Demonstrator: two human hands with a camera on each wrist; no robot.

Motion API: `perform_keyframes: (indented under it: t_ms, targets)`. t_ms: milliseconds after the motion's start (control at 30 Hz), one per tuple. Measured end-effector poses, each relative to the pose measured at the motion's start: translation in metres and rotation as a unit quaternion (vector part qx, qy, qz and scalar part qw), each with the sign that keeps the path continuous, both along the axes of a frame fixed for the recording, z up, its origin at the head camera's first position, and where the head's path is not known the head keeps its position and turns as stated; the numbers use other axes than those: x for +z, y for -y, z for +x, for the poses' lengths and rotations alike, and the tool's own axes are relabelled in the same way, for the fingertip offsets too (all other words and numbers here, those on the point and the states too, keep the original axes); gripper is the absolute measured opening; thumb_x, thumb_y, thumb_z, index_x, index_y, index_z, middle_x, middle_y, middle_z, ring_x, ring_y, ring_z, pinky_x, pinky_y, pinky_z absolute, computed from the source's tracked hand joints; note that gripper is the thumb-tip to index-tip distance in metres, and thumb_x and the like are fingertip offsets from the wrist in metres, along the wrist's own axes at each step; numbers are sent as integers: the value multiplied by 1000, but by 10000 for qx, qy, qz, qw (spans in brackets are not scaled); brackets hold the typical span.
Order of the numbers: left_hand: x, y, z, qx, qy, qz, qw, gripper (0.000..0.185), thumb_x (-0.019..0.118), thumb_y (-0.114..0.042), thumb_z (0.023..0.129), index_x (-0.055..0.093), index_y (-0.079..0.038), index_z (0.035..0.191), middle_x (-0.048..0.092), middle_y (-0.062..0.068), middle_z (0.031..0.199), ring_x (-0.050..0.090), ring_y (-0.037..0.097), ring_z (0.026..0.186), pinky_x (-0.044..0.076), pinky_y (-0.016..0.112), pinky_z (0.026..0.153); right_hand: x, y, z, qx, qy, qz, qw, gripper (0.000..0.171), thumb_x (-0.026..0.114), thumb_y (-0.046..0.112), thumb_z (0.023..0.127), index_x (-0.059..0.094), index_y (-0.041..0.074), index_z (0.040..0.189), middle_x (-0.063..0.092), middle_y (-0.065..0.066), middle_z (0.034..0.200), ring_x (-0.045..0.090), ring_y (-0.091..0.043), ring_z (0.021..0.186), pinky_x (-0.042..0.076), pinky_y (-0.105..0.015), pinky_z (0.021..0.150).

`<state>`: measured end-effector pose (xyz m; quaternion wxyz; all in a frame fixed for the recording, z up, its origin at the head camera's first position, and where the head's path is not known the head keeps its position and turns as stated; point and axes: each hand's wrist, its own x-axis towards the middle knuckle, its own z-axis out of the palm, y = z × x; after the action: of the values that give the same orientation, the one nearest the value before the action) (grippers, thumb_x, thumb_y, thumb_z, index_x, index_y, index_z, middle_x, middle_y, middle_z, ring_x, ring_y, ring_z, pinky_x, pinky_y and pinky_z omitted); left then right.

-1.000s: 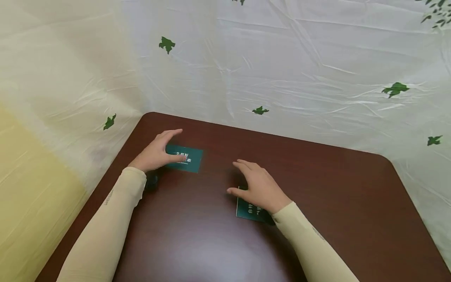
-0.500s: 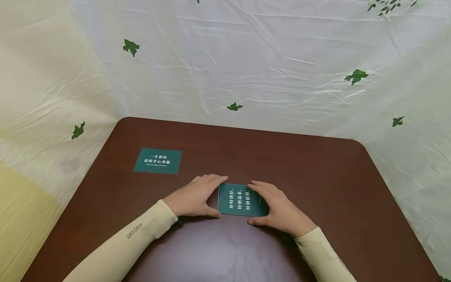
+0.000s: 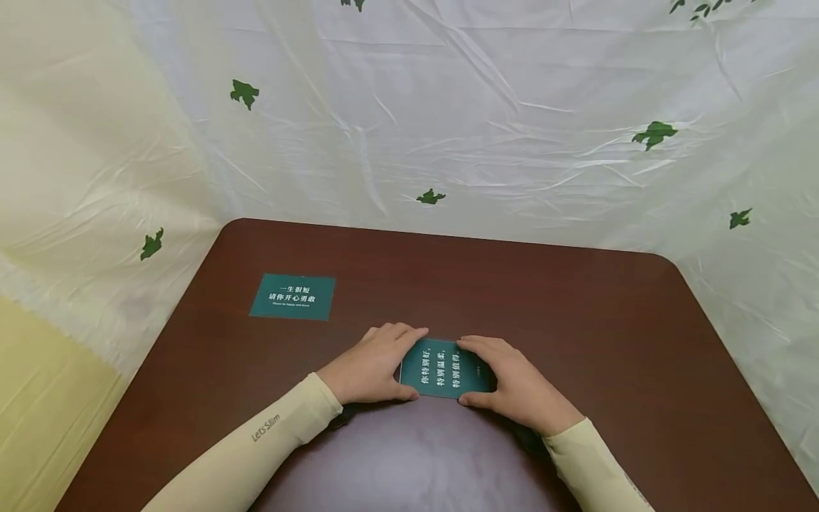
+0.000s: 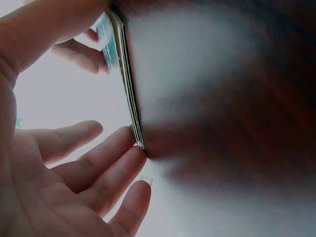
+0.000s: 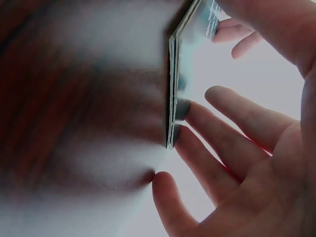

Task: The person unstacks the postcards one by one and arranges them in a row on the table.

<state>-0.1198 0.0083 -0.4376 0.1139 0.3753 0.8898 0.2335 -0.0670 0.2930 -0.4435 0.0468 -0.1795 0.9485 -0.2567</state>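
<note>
1. Hands meet at the near middle of the dark reddish-brown wooden tabletop (image 3: 576, 320), one on each side of a small stack of dark green cards with white printed text (image 3: 443, 368).
2. Left hand (image 3: 372, 364) holds the stack's left edge: its grip is pinched on the cards, thumb at the near corner and fingers curled over the far edge.
3. Right hand (image 3: 517, 387) mirrors it on the right edge, its grip likewise clamped on the cards between thumb and fingers.
4. Wrist views show several thin cards edge-on (image 4: 129, 98), resting on the tabletop with fingertips (image 5: 181, 109) pressed against the stack's side.
5. Cream-coloured sleeves (image 3: 256, 444) cover both forearms; the left one bears small grey lettering.
6. Single dark green rectangular card with white text (image 3: 293, 296) lies flat toward the far left of the tabletop, well apart from both hands.
7. Crinkled white plastic sheeting printed with green leaves (image 3: 448, 107) hangs behind and beside the tabletop.
</note>
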Motion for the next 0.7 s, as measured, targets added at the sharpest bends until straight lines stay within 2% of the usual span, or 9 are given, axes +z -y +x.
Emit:
perform_keyframes:
  t_ms: [167,333,467,700]
  targets:
    - [-2,-1,0,16,-139,-21,9999,97,90,-43,87,42,-11,165,56,5,153,53,24,139,39,50,123,-2,0,0,47,-168,-26,9998,80,96,33,83,61,16,153,61,-2,156,57,-29,143,50,-56,114]
    - [-3,-3,1,6,-96,-47,9999,100,89,-43,89,37,-12,168,55,5,155,52,23,142,36,50,126,-2,2,1,100,-402,77,9991,79,98,32,80,63,15,149,64,-1,152,60,-30,139,39,-57,119]
    - [-3,-3,2,13,-90,-56,9999,101,88,-43,89,35,-13,169,54,5,156,51,22,142,36,46,123,0,4,2,73,-436,122,9989,78,99,32,78,65,16,147,66,-1,150,60,-31,139,32,-58,117]
    - [3,6,-5,69,-182,-4,9998,97,87,-41,89,38,-13,168,54,5,154,52,22,140,34,46,116,8,13,-10,184,-578,233,9979,79,99,33,77,66,16,147,66,-2,150,60,-31,139,32,-57,116]
